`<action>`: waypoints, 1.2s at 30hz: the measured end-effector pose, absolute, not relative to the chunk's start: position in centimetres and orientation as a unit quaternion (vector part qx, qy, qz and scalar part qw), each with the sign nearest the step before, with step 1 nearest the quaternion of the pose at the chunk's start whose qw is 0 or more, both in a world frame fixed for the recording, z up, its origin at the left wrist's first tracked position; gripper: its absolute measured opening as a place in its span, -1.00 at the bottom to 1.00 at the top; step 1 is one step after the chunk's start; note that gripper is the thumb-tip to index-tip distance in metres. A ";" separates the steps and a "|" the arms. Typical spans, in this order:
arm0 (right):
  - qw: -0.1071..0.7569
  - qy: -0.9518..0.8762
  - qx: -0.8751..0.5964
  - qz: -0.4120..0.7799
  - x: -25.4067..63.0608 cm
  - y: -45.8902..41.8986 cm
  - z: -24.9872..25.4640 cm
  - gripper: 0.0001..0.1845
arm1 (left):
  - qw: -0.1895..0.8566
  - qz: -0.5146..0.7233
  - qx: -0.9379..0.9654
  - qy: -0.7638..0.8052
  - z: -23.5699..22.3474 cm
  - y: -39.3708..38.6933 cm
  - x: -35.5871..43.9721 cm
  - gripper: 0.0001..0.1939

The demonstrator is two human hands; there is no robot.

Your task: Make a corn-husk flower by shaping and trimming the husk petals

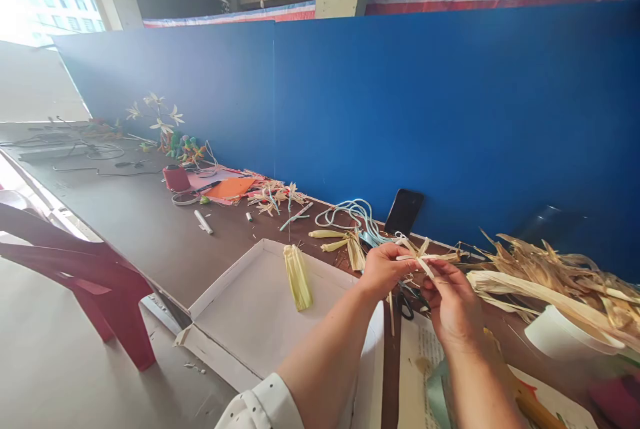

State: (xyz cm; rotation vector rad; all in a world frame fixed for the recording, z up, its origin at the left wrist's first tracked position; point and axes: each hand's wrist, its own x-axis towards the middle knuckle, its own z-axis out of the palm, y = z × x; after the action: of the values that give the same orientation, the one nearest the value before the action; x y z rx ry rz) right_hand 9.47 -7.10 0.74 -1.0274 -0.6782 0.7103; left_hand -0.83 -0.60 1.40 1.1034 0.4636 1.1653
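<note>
Between my two hands is a pale flower of dried corn husk strips [423, 258], its narrow petals spreading out. My left hand [384, 269] pinches it from the left, and my right hand [456, 306] closes on it from the right, fingers partly hidden. Below them lie black-handled scissors [405, 307], partly covered. To the left, a yellow-green bundle of husk [298, 279] rests in an open white box lid [235, 312]. Behind my left hand are yellowish husk pieces [334, 241] and a loop of light blue cord [350, 212].
A black phone [404, 212] leans against the blue partition [450, 109]. Dried husks [545, 266] and a white bowl [570, 336] stand at right. Finished husk flowers [161, 116] and orange paper [230, 188] are farther left. A red chair [115, 296] is beside the table.
</note>
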 end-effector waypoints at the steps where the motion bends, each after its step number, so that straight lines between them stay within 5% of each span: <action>1: 0.765 -0.298 -0.456 0.342 9.5 -7.1 0.9 -0.62 | 0.671 0.513 0.493 0.206 1.6 -0.6 -0.9 -0.59; 12: 0.772 -0.255 -0.373 0.447 10.4 -7.6 1.4 -0.61 | 0.707 0.437 0.516 0.207 1.9 -0.7 -1.2 -0.49; 36: 0.708 -0.292 -0.499 0.406 10.5 -8.0 1.7 -0.75 | 0.692 0.329 0.625 0.150 -0.2 0.4 -1.2 -0.63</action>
State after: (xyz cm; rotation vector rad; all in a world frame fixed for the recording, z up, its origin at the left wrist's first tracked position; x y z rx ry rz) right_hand 10.51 -7.96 1.73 -1.1079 -0.6481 0.9023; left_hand -1.21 0.43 -0.22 1.3963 0.3358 0.7355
